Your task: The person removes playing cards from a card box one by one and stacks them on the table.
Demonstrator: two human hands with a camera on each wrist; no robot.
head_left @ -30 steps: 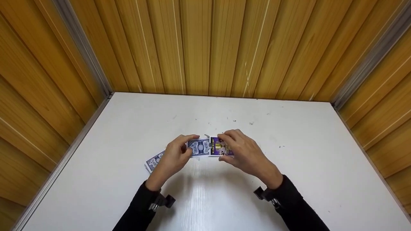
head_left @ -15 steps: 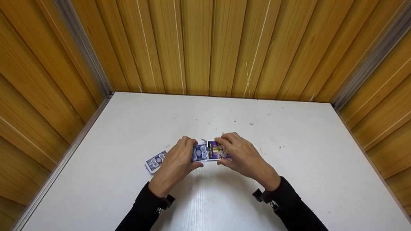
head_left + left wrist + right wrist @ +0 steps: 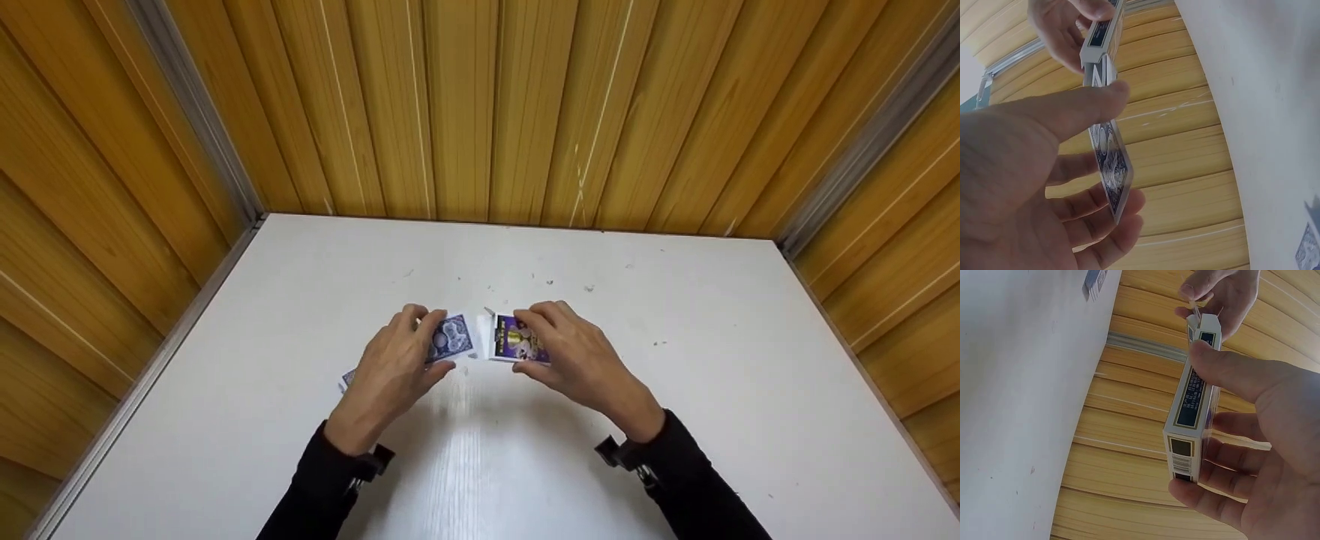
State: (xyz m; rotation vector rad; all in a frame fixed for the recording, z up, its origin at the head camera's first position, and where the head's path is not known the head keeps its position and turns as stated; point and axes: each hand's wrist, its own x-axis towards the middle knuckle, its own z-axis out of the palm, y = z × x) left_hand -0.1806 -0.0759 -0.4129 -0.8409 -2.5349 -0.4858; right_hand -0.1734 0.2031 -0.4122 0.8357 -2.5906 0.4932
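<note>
From my seat away from the rig, I see the wood-panelled wall and the white bench much as they were half a second ago; the change is all between the two hands. My right hand is clamped on the printed box, thumb on the near edge and fingers on the far one, close to where it was; my left hand has shifted a little left, its thumb and fingers pinching the blue-backed cards between them. The box sits near the middle of the bench, its mouth towards the cards; in the last frame the cards met that mouth in line, while now a narrow gap shows from above, and the cards lie at a slight slant to the box. A white flap shows at the box's mouth, facing the cards; the second pack, seen almost whole before, now peeks out as one corner past the left hand; small dark specks dot the bench beyond.
</note>
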